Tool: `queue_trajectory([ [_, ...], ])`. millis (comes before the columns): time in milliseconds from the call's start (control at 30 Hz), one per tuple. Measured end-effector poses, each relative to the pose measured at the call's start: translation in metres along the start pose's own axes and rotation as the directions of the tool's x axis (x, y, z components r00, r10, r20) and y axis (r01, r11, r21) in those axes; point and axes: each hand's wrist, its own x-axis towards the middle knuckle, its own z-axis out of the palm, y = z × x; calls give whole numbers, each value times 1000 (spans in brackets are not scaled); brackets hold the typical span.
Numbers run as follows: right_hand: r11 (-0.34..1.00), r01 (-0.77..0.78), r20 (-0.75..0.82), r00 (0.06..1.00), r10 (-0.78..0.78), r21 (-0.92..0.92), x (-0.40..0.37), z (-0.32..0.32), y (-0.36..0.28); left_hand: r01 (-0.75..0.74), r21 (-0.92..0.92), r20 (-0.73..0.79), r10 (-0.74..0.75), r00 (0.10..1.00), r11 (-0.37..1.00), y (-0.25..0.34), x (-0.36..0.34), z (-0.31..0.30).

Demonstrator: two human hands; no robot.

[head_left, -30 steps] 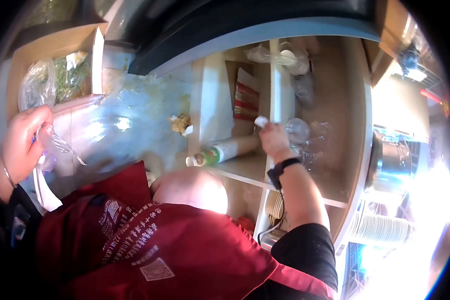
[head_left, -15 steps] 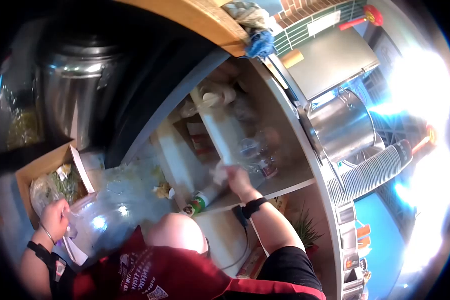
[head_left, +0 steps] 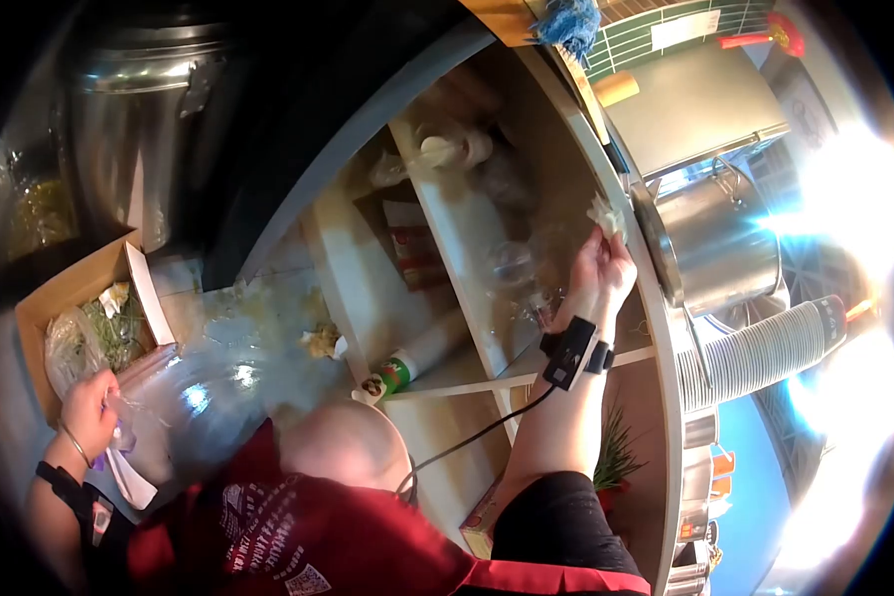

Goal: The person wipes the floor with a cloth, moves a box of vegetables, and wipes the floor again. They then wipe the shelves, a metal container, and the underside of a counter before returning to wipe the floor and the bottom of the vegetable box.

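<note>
My right hand is raised to the upper edge of the shelf unit, its fingers closed on a crumpled white tissue. Low at the left, my left hand is closed around crumpled clear and purple plastic packaging. A white strip hangs beneath that hand. Beside it stands an open cardboard box with a plastic bag and green scraps inside. A green-and-white tube lies in the shelf unit near my knee.
Above the shelf are a large steel pot and a long stack of cups. Clear plastic items lie inside the shelf. The floor looks wet, with a crumpled scrap on it. A potted plant sits in a lower compartment.
My right hand has moved from inside the shelf up and to the right with the white tissue, reaching the shelf's edge. My left hand keeps its plastic packaging. The view has shifted slightly.
</note>
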Motion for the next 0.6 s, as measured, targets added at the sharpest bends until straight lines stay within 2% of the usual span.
queue_trajectory([
  [67, 1000, -12, -83, 996, 12, -6, 7, 12, 6, -5, -4, 3, 5, 1000, 1000, 0, 2, 1],
  [133, 998, -20, -89, 996, 15, -52, 19, 20, 18, -8, -10, 4, 8, 1000, 1000, -2, 3, 3],
  [233, 1000, -13, -116, 993, 13, -5, 25, 49, 41, 51, -5, 1, -51, 999, 999, -3, 2, 4],
  [267, 997, -30, -88, 996, 24, -71, 33, 51, 49, 62, 13, 1, -62, 998, 998, -3, 1, 3],
  [367, 944, -204, -71, 979, 192, -258, 48, 66, 69, 88, 52, -20, -87, 996, 995, -5, -2, 5],
  [400, 938, -143, -34, 990, 139, -315, 57, 72, 79, 101, 69, -28, -99, 995, 993, -6, -4, 6],
  [467, 979, -153, -21, 988, 151, -137, 86, 75, 109, 129, 78, -26, -127, 992, 989, -7, -6, 5],
  [500, 950, -161, -47, 987, 154, -267, 90, 83, 116, 150, 82, -17, -149, 989, 985, -7, -7, 6],
  [600, 959, -176, -58, 984, 167, -223, 95, 106, 140, 213, 76, -28, -212, 977, 974, -4, -8, 7],
])
